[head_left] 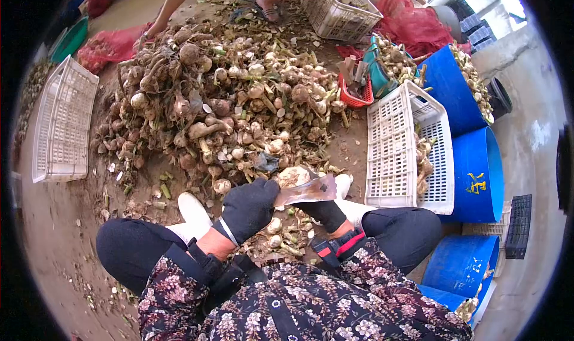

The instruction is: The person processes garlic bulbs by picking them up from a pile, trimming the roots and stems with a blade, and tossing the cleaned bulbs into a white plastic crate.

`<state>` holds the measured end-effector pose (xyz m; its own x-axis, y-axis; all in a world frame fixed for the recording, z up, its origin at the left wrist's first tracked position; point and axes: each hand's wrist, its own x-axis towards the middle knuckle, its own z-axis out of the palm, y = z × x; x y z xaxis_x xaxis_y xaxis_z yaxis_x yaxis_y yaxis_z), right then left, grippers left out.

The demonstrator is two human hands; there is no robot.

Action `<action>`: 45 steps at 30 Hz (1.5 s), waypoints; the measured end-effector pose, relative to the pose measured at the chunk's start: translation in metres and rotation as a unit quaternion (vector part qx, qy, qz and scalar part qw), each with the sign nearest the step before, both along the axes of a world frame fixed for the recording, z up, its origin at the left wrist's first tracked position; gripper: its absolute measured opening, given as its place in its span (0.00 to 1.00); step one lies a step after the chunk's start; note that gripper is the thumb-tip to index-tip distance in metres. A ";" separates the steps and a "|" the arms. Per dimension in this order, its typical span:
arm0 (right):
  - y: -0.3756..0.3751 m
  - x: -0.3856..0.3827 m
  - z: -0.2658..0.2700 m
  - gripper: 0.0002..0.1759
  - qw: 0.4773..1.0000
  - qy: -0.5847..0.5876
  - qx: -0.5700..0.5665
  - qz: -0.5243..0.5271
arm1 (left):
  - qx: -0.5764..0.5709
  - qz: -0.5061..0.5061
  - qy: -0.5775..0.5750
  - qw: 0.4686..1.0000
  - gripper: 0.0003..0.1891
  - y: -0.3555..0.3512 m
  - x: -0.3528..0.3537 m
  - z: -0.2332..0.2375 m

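Note:
My left hand (250, 208), in a black glove, is closed round the handle end of a knife (306, 191). Its broad, brown-stained blade points to the right and has a dark hole near the far end. Behind the blade, my gloved right hand (323, 214) is partly hidden and grips a large pale garlic bulb (293, 176) just beyond the blade's edge. A big heap of garlic (239, 102) with roots and stems spreads over the floor in front of me. Loose bulbs and cut stems lie between my white boots (194, 212).
White crates stand at the left (66, 123) and right (391, 147). Along the right wall are blue barrels (475, 173), some holding garlic. A small red basket (357, 99) with tools sits by the heap. Across it, another person's hand (156, 30) reaches near a red net sack (110, 49).

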<state>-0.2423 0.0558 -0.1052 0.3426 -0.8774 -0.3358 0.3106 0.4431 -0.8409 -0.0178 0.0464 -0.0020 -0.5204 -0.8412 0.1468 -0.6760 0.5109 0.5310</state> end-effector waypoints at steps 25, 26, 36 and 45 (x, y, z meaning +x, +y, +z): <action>0.002 0.015 0.104 0.23 0.837 0.432 -0.336 0.014 | -0.042 -0.021 0.063 0.997 0.11 -0.019 -0.006 -0.024; 0.000 0.016 0.109 0.23 0.894 0.373 -0.248 0.028 | -0.038 -0.022 0.067 0.997 0.11 -0.018 -0.006 -0.024; 0.012 0.033 0.114 0.26 0.871 0.286 -0.399 -0.017 | 0.193 0.169 0.085 0.963 0.18 -0.069 0.056 -0.076; -0.008 0.027 0.119 0.27 0.882 0.339 -0.328 0.006 | 0.551 0.098 0.442 0.701 0.21 -0.022 -0.011 0.019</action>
<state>-0.2149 0.0483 0.0138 0.2682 -0.9569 0.1112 -0.3639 -0.2075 -0.9080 -0.0290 0.0245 0.0166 -0.4951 -0.7394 -0.4561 0.1660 -0.5959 0.7857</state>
